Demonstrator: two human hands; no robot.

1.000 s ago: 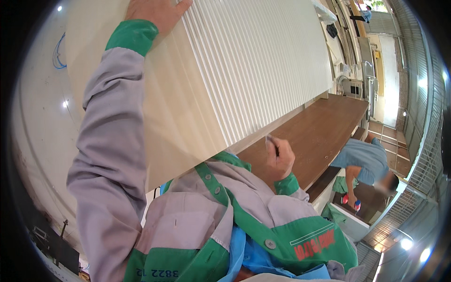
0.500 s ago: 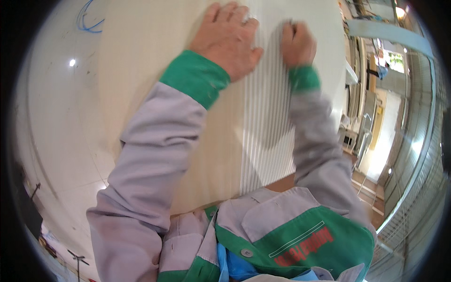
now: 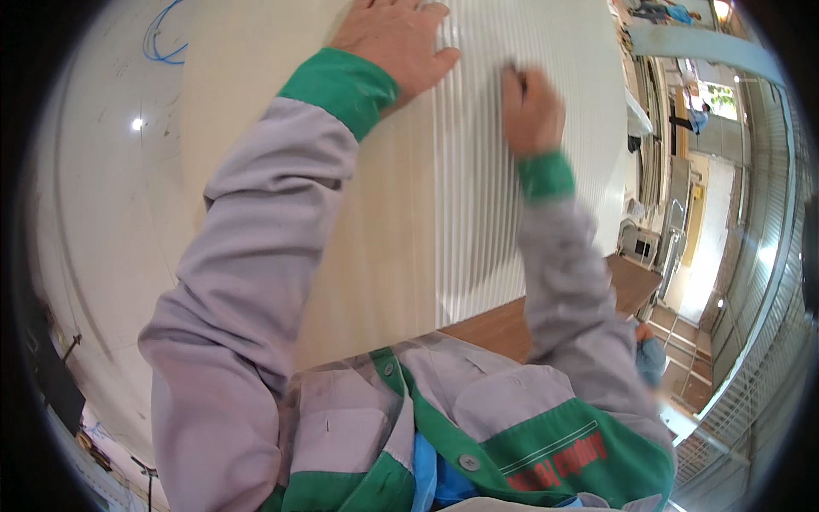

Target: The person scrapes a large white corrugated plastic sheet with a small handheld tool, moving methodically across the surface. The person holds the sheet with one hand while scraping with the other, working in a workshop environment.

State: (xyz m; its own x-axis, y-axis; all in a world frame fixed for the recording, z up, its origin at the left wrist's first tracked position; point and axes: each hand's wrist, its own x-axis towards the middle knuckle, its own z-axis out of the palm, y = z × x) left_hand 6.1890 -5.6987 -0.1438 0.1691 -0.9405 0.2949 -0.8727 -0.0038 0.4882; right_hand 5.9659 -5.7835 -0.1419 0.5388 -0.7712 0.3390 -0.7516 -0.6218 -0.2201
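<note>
Blue cable [image 3: 151,36] lay on floor [image 3: 111,213], left of pale panel [image 3: 375,247]. Left hand [image 3: 388,43] had shifted slightly farther up panel; fingers released, spread flat near ribbed part [image 3: 473,230], some tips cut off by view. Right hand [image 3: 533,111], over brown surface [image 3: 490,328] a second earlier, was over ribbed part, nearer body than half second before; fingers clenched, anything held too blurred to tell. Work apparently centred on ribbed part, left hand steadying panel

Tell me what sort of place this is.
Probably a workshop or small factory: there's a large pale ribbed panel in front, long strips or boards beyond it, and what looks like corrugated sheeting at the right.
</note>
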